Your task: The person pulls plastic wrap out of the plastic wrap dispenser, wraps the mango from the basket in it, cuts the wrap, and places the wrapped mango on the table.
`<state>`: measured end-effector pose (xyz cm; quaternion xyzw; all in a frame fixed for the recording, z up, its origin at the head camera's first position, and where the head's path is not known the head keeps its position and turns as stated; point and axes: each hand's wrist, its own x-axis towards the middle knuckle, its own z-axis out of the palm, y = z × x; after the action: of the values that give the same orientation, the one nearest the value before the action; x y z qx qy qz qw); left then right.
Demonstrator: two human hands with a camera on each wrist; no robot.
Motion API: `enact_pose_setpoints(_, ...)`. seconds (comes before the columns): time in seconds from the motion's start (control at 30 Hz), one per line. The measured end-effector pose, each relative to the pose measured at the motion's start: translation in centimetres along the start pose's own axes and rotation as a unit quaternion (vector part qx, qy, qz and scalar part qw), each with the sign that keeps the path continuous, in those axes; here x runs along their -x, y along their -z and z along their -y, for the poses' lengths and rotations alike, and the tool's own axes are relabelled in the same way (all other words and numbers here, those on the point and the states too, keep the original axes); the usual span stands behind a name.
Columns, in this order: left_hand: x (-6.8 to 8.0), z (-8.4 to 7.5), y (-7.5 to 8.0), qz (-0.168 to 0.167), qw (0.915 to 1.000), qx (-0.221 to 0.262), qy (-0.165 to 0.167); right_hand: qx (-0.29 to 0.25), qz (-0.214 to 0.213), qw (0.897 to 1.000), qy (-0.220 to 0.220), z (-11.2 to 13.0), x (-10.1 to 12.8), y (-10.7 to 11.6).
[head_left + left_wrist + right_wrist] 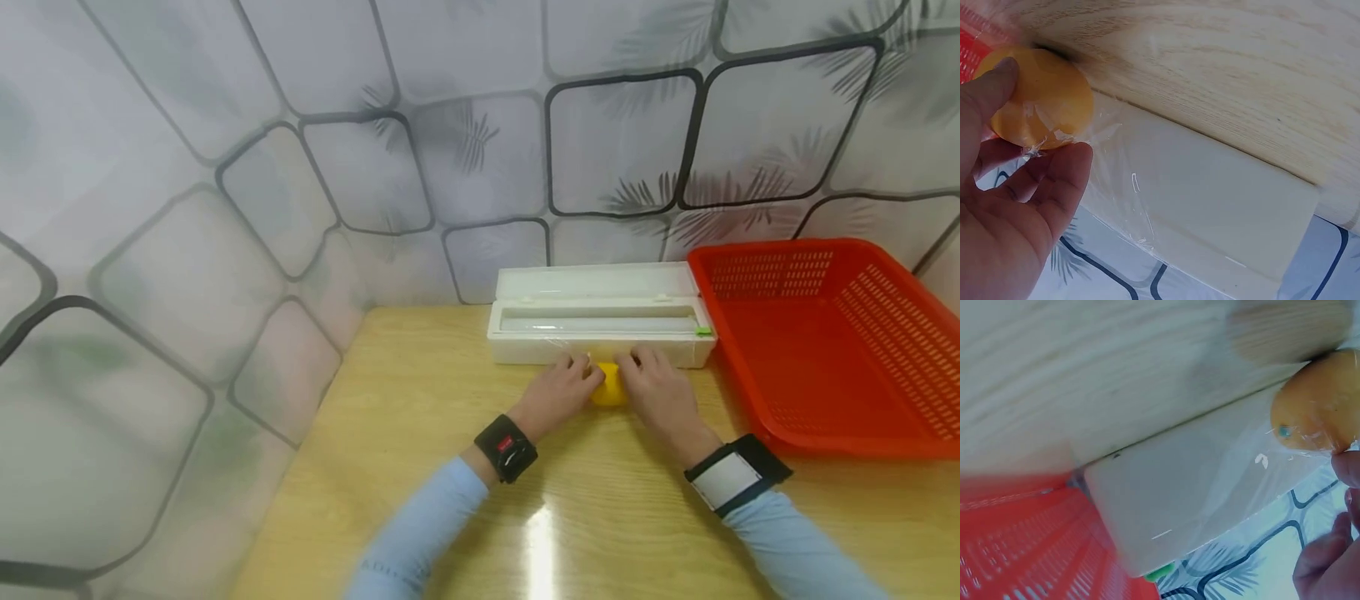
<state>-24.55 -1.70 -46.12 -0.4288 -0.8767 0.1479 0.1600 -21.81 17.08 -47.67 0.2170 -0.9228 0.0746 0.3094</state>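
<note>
A yellow-orange fruit [609,387] lies on the wooden table [450,433], just in front of a white cling film dispenser box [600,321] whose lid stands open. Clear cling film [1116,162] runs from the box over the fruit [1054,94]. My left hand [581,372] grips the film-covered fruit from the left, thumb on one side and fingers on the other. From the right, my right hand [637,368] pinches the crinkled film [1272,456] at the edge of the fruit [1316,406]. Only its fingertips [1347,469] show in the right wrist view.
A red plastic basket [825,350] with nothing in it stands right of the box, touching its end. A tiled wall [300,208] closes the back and left side. The table stretches bare toward me between my blue sleeves.
</note>
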Motion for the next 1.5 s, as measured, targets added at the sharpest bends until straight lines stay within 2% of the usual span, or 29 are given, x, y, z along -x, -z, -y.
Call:
enact_pose_setpoints(0.07, -0.1, -0.1, 0.0, -0.007, 1.0, 0.0, -0.001, -0.007, 0.008, 1.0, -0.022, 0.1, 0.0, 0.0)
enact_pose_setpoints(0.13, -0.1, -0.2, 0.1, -0.01, 1.0, 0.002, 0.0, -0.026, 0.04, 0.997, -0.057, 0.3, -0.1, 0.3)
enact_pose_setpoints(0.23, -0.2, -0.3, 0.0, -0.01, 0.9999, 0.0, 0.004, -0.061, 0.082, 0.989, -0.104, 0.4, -0.3, 0.7)
enact_pose_setpoints(0.3, -0.2, -0.3, -0.1, -0.01, 0.9999, -0.003, 0.005, -0.094, 0.091, 0.984, -0.119, 0.4, -0.3, 1.0)
enact_pose_setpoints(0.37, -0.1, -0.2, -0.3, -0.013, 0.9998, -0.011, 0.005, -0.115, 0.095, 0.982, -0.112, 0.2, -0.2, 1.2)
enact_pose_setpoints(0.47, 0.1, 0.0, -0.5, -0.017, 0.9997, -0.019, 0.0, -0.14, 0.124, 0.977, -0.098, -0.3, 0.1, 1.5)
enact_pose_setpoints(0.63, 0.3, 0.4, -0.3, -0.011, 0.9998, -0.007, -0.013, -0.14, 0.17, 0.973, -0.075, -1.0, 0.5, 1.8)
enact_pose_setpoints(0.77, 0.4, 0.7, -0.3, -0.007, 0.9997, -0.012, -0.021, -0.114, 0.164, 0.979, -0.043, -1.1, 0.8, 1.4)
enact_pose_setpoints(0.93, 0.4, 0.5, -0.8, -0.009, 0.9981, -0.055, -0.026, -0.077, 0.153, 0.985, -0.019, -0.9, 1.0, 0.5)
enact_pose_setpoints(1.1, 0.3, 0.4, -1.3, -0.018, 0.9972, -0.071, -0.018, -0.088, 0.147, 0.985, -0.013, -1.0, 0.8, -0.1)
enact_pose_setpoints(1.2, 0.5, 0.5, -1.4, -0.019, 0.9984, -0.052, -0.013, -0.106, 0.129, 0.986, -0.006, -1.2, 0.9, 0.0)
enact_pose_setpoints(1.3, 0.7, 0.7, -1.4, -0.012, 0.9998, -0.013, -0.004, -0.105, 0.119, 0.987, 0.0, -1.5, 0.9, 0.0)
enact_pose_setpoints(1.5, 1.1, 0.9, -1.5, 0.014, 0.9983, 0.052, 0.024, -0.088, 0.14, 0.986, 0.0, -1.4, 0.7, 0.2)
